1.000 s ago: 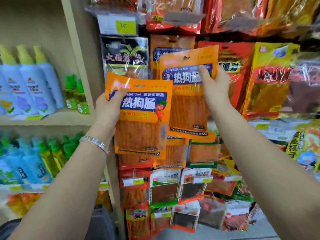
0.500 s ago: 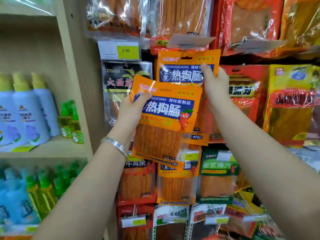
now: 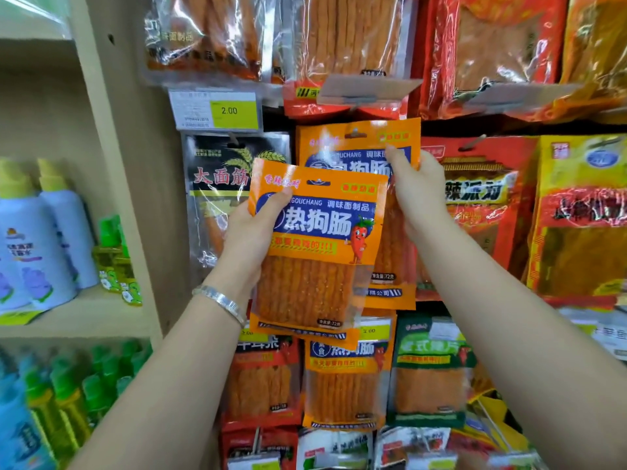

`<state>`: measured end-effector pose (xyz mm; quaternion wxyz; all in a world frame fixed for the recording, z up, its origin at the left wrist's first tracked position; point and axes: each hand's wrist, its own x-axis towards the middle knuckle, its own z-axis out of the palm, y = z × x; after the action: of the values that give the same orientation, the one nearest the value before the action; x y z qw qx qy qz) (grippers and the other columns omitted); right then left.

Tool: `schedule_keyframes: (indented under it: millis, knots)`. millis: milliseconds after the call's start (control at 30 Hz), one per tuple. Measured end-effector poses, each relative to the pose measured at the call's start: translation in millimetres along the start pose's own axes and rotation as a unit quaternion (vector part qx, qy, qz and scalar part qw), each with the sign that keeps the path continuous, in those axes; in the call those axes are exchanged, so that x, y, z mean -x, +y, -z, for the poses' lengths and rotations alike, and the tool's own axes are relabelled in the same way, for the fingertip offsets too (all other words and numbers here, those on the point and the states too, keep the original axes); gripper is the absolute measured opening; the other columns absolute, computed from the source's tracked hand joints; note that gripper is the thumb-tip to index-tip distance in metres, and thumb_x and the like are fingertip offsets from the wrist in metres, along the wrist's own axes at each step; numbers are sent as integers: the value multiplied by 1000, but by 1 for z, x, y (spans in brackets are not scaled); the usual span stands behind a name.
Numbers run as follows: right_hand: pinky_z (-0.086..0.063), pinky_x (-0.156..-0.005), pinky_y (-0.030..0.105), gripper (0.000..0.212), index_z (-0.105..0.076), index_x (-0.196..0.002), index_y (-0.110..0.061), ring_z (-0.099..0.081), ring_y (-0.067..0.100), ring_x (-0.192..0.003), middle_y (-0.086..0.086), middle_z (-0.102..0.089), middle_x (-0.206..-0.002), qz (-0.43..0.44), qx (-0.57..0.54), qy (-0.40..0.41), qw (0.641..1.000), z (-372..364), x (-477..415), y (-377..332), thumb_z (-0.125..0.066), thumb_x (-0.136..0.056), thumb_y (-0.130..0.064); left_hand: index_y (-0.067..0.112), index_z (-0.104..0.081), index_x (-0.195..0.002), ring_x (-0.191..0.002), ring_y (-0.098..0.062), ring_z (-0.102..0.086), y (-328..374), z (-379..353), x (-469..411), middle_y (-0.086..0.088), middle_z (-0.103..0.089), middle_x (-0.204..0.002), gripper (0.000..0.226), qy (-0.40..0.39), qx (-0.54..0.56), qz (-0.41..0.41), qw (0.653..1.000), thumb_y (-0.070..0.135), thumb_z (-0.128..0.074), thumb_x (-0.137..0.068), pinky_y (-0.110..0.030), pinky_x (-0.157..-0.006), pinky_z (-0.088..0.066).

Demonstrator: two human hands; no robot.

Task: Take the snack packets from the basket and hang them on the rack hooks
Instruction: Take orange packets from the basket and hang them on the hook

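**Seating one hot-strip packet while the next waits**

The right hand [image 3: 419,189] pinches the upper right edge of the rear orange snack packet [image 3: 353,147], thumb on its face, and holds it flat against the rack. The left hand [image 3: 252,239] grips the front orange snack packet [image 3: 319,266] by its left side, overlapping the lower part of the rear one. The basket is out of view.

The rear packet's hang slot [image 3: 355,134] sits just below a grey label flap [image 3: 368,88]. Whether a hook already passes through it cannot be told. To do this well, I judge the right hand should keep the packet's top level, so the slot meets the hook squarely, then push straight back. The front packet would be better lowered, since it covers part of the work.

Room is tight. A black gluten packet [image 3: 224,178] hangs just to the left, a red packet [image 3: 481,198] just to the right, and another orange packet [image 3: 346,378] below. The shelf upright [image 3: 115,184] stands well to the left.
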<state>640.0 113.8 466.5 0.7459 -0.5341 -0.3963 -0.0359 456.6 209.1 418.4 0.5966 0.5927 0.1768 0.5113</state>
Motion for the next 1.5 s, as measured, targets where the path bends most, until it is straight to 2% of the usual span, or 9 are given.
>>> schedule_keyframes:
  millis: [167,300,433,600,733,900,1067,1267,1500]
  knots:
    - [-29,-69,21,30,-51,-92,-17,-48,8,-78,-7,-51,-84,20,170,-47,984,-15,-11,5,-27,-102,-33,25,-63,-85,-74,-16,-73,-8,0,-3,2,-75,-80,16,21,8,0,1000,40,-69,-83,-25,-54,-55]
    - [-31,-79,31,33,-48,-110,-7,-47,23,-98,14,-55,-115,-15,274,-130,953,-17,-17,10,-26,-101,-31,22,-62,-89,-72,-16,-73,-12,4,-5,2,-75,-79,19,48,19,10,999,39,-68,-84,-24,-52,-54]
    - [-24,-109,37,59,-15,-149,-4,-30,29,-136,17,-31,-149,35,305,-111,945,-16,3,17,-31,-101,-36,21,-58,-93,-70,-15,-73,-13,5,-5,3,-75,-77,27,81,41,42,995,41,-71,-81,-28,-54,-55]
    - [-35,-103,36,44,-47,-130,-9,-44,20,-120,6,-48,-126,175,192,29,965,-8,36,8,-42,-95,-35,15,-59,-112,-83,-21,-72,-12,-1,-4,-1,-75,-88,48,94,26,35,995,48,-70,-79,-43,-76,-58]
    - [-39,-67,3,16,-56,-94,-31,-54,-14,-79,-20,-58,-86,70,75,-69,992,-9,42,5,-55,-89,-46,23,-62,-105,-87,-18,-71,-10,-17,-1,5,-75,-90,39,64,9,6,998,53,-65,-81,-37,-75,-58]
    - [-39,-66,11,4,-59,-90,-22,-55,-6,-79,-16,-59,-83,101,87,-48,990,-2,28,1,-61,-90,-26,15,-46,-119,-110,-20,-58,-4,-38,1,-4,-58,-122,46,87,-113,-97,985,26,-71,-81,-47,-96,-47]
    - [-37,-65,7,10,-55,-83,-25,-50,-12,-69,-17,-55,-74,159,64,21,985,8,20,-11,-58,-92,-27,17,-44,-130,-121,-11,-40,15,-50,5,3,-41,-124,46,101,-249,-295,917,5,-54,-86,-39,-106,-35]
    - [-40,-69,18,13,-58,-89,-12,-54,6,-76,-1,-60,-82,157,90,7,983,0,4,-23,-58,-92,-25,15,-26,-149,-138,-6,-20,38,-76,4,-4,-25,-154,66,17,-296,-347,890,-3,-39,-87,-22,-113,-14]
    - [-33,-57,4,15,-56,-92,-17,-47,3,-67,-12,-53,-77,123,136,16,983,0,-6,-5,-56,-92,-32,16,-27,-148,-129,18,-12,35,-73,0,2,-19,-157,64,-14,-263,-348,900,0,-45,-89,8,-96,-7]
